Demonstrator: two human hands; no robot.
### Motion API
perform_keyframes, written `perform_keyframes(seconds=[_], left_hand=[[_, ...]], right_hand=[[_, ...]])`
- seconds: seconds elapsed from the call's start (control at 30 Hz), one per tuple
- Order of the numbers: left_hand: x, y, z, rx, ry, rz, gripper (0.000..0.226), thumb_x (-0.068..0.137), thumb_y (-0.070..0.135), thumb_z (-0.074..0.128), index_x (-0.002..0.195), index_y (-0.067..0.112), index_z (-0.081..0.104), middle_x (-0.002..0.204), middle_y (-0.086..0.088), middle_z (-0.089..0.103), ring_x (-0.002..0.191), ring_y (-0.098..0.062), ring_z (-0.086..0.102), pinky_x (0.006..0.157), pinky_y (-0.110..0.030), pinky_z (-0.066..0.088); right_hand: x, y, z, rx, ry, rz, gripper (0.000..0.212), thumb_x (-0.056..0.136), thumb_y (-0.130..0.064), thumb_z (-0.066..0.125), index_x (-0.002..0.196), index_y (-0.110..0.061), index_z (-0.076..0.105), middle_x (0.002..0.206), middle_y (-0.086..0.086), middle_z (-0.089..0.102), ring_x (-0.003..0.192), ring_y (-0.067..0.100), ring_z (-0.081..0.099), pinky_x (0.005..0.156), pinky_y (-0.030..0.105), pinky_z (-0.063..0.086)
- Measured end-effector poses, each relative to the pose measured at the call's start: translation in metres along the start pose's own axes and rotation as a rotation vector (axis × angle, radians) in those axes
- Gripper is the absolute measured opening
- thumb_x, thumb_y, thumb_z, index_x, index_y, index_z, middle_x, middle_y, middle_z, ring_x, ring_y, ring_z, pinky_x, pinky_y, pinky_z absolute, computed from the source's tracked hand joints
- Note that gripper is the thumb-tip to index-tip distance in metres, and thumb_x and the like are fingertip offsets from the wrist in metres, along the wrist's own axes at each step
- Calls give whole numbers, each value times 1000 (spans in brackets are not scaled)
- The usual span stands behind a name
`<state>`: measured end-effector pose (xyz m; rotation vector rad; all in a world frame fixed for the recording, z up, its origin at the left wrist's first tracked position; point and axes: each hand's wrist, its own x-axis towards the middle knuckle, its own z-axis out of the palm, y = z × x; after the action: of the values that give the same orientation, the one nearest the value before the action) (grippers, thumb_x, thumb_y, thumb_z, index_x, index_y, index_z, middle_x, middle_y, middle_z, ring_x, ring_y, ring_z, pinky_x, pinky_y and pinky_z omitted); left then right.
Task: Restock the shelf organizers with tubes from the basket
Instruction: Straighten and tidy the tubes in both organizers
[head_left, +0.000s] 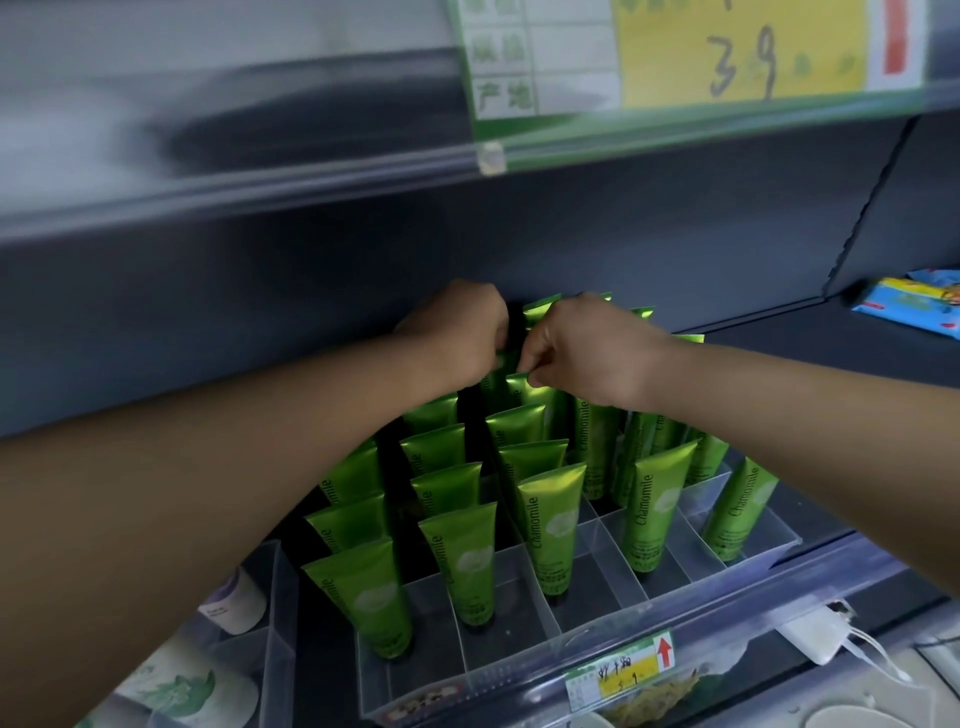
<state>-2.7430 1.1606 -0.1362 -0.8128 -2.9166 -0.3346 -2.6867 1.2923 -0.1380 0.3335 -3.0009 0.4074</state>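
Observation:
Several green "Chamomile" tubes stand cap-down in rows inside a clear plastic shelf organizer with dividers. Both arms reach to the back rows. My right hand pinches the crimped top edge of a green tube in a middle lane. Just to its left, my left hand curls its fingers around the top of another tube at the back; its fingertips are hidden. The front compartments of the organizer hold no tubes. No basket is in view.
The dark shelf above overhangs close, with a yellow price tag. A blue packet lies on the shelf at right. White jars sit in a neighbouring organizer at lower left. A price label marks the shelf's front edge.

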Motion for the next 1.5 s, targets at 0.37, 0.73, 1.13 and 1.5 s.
perform_keyframes(seconds=[0.37, 0.73, 1.13, 1.5], left_hand=[[-7, -1, -5, 56, 22, 38, 29, 76, 4, 62, 54, 20, 50, 71, -8, 59, 82, -32, 63, 59, -29, 37], [-8, -5, -5, 19, 20, 60, 35, 75, 5, 62, 50, 24, 45, 75, -8, 64, 80, -30, 62, 60, -28, 39], [-9, -13, -5, -49, 24, 67, 20, 75, 2, 64, 78, 20, 71, 87, -5, 71, 86, -23, 67, 78, -34, 54], [-16, -15, -12, -82, 45, 90, 18, 74, 4, 69, 87, 15, 74, 88, -3, 73, 86, -17, 67, 80, -28, 53]], right_hand=[[1, -12, 4, 42, 18, -19, 17, 81, -16, 68, 95, -21, 75, 96, -5, 73, 89, 10, 63, 73, 14, 38], [2, -15, 9, 97, 4, -31, 17, 81, -16, 70, 97, -20, 75, 94, -4, 73, 77, 3, 55, 67, 9, 35], [-4, -7, -4, 205, 19, 42, 20, 77, -18, 74, 96, -24, 75, 79, -11, 68, 74, -1, 57, 55, -7, 32], [-5, 3, -25, 276, 190, 85, 14, 80, -16, 71, 92, -22, 76, 76, -8, 67, 67, -6, 53, 56, -8, 30]])
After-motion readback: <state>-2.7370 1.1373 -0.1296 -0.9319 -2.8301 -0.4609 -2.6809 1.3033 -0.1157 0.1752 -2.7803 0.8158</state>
